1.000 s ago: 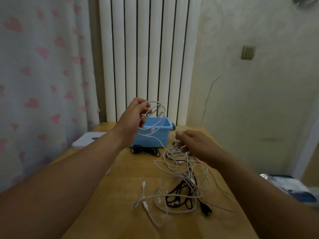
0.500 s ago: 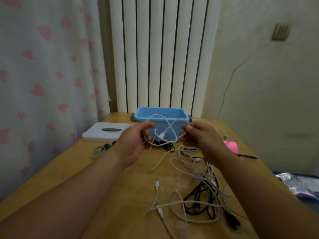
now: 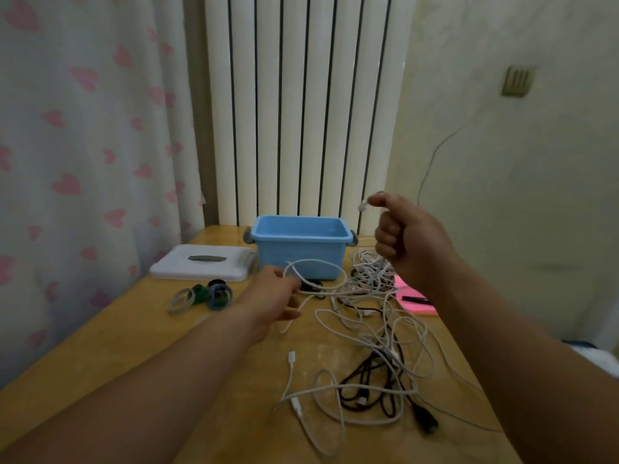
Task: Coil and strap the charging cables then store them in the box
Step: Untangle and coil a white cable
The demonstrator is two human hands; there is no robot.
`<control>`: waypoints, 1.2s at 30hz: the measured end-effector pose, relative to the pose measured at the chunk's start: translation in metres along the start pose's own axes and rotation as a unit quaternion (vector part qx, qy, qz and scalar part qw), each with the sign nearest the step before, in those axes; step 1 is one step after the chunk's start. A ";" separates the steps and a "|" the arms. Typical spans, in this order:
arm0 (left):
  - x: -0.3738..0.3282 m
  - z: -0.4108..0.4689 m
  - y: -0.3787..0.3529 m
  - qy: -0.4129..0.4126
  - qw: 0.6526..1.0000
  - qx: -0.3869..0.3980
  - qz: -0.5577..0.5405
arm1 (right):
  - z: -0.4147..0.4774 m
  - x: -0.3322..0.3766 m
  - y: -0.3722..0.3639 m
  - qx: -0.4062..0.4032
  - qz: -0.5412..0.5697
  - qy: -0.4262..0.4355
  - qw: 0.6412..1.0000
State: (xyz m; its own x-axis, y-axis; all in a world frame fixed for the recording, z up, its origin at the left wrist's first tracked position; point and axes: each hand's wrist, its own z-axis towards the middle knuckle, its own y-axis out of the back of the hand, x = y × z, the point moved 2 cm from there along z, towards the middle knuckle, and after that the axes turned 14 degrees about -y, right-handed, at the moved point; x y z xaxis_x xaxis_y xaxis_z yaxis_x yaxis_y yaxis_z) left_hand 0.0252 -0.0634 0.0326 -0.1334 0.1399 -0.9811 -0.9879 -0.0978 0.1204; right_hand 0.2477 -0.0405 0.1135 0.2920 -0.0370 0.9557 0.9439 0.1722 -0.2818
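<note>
**Over the table: hands drawn apart along a white cable**

Across the wooden table [image 3: 140, 333] we now hold our hands well apart, where half a second ago they met in front of the box. Our right hand [image 3: 412, 242] has risen beside the box, thumb and forefinger pinched on a white plug [image 3: 362, 206]. Our left hand [image 3: 274, 296] has dropped low, fingers closed on a loop of the white cable [image 3: 315, 262] arching in front of the box.

Bare tabletop lies left of the arms; the near right is covered by the tangle of white and black cables [image 3: 375, 356], which runs close to the right edge.

At the far edge stands the blue box [image 3: 298, 252], open; we see nothing inside. Its white lid [image 3: 201, 264] lies flat to its left. Near the lid sit the straps [image 3: 204, 296], and a pink pad [image 3: 415, 301] lies right of the tangle.
</note>
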 end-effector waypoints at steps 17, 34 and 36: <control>-0.125 0.010 0.022 -0.250 0.967 0.051 -0.027 | -0.022 0.035 -0.048 0.097 -0.286 -0.003 0.953; -0.007 0.068 0.013 -0.125 0.956 -0.059 -0.258 | 0.024 -0.123 -0.078 0.042 -0.201 -0.060 0.977; -0.003 0.073 0.022 -0.116 0.924 -0.057 -0.359 | 0.026 -0.134 -0.072 0.076 -0.206 -0.074 0.973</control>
State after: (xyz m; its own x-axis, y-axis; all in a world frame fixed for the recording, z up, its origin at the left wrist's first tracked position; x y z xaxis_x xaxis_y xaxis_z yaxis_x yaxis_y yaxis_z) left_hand -0.0015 0.0056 0.0496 0.5276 0.4153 -0.7410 -0.8149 0.0011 -0.5796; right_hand 0.1371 -0.0222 0.0083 -0.1432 0.0071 0.9897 0.9390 0.3169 0.1336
